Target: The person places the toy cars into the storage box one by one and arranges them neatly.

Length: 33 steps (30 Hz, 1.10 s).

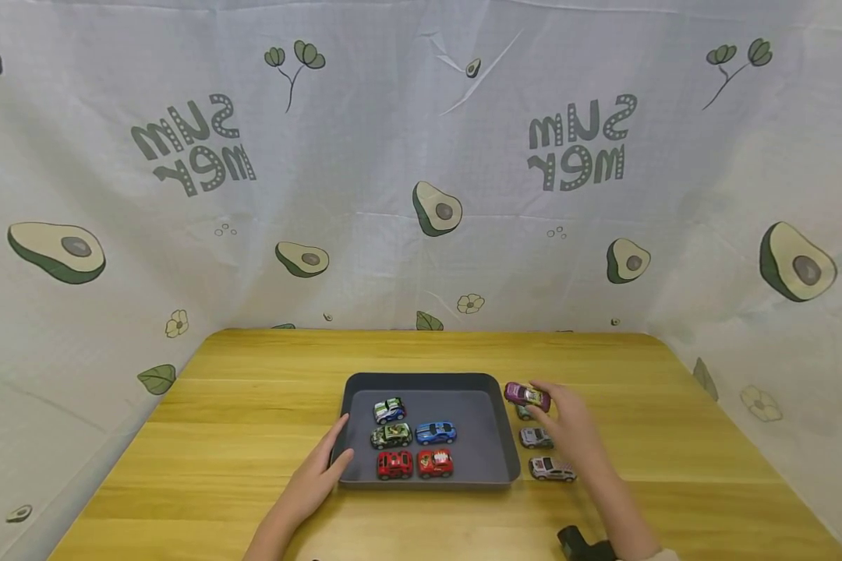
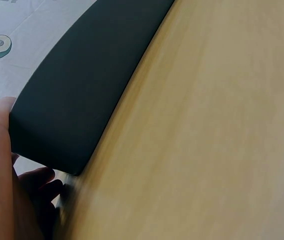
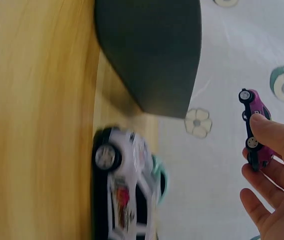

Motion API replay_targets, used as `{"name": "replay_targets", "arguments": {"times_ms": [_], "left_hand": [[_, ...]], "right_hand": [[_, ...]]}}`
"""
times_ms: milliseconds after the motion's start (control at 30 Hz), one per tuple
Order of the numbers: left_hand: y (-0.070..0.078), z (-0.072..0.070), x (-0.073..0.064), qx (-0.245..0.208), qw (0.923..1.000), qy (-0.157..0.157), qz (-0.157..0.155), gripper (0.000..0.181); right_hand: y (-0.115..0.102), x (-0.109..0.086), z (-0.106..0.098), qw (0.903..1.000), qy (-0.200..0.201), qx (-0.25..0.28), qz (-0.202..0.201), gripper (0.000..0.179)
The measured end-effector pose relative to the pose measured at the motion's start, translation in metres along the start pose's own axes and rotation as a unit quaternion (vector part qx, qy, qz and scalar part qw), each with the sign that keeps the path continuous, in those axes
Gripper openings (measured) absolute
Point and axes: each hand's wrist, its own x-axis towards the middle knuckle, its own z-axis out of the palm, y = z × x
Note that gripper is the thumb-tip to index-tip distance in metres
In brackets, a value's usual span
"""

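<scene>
My right hand pinches a purple toy car between thumb and fingers, lifted just off the right rim of the dark grey tray. The right wrist view shows the purple car tilted on end in that view. At the tray's front left corner, my left hand holds the wall, thumb over the rim and fingers along the outside. Inside the tray sit a white-green car, a camouflage car, a blue car and two red cars, one left and one right.
Right of the tray, a white car, a grey car and a partly hidden greenish car stand in a column on the wooden table. A black object lies near the front edge. A printed cloth hangs behind.
</scene>
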Motion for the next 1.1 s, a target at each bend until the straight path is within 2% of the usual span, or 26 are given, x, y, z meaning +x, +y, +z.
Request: {"name": "replay_targets", "arguments": {"times_ms": [267, 400, 633, 867, 1100], "left_hand": [[-0.001, 0.001, 0.001, 0.002, 1.0000, 0.004, 0.003, 0.058], [-0.001, 0.001, 0.001, -0.001, 1.0000, 0.003, -0.005, 0.058], [0.000, 0.001, 0.000, -0.001, 0.9999, -0.003, -0.009, 0.059], [0.000, 0.001, 0.001, -0.005, 1.0000, -0.002, -0.006, 0.058], [0.000, 0.000, 0.001, -0.005, 1.0000, -0.003, -0.007, 0.058]], "right_hand": [[-0.015, 0.003, 0.015, 0.9995, 0.010, 0.006, -0.029, 0.034], [-0.023, 0.005, 0.023, 0.9994, 0.008, 0.000, -0.035, 0.033], [-0.036, 0.010, 0.038, 0.9997, -0.017, 0.005, -0.018, 0.034], [-0.044, 0.016, 0.054, 0.9994, -0.013, 0.006, -0.030, 0.032], [-0.054, 0.020, 0.066, 0.9991, -0.034, 0.020, -0.014, 0.031]]}}
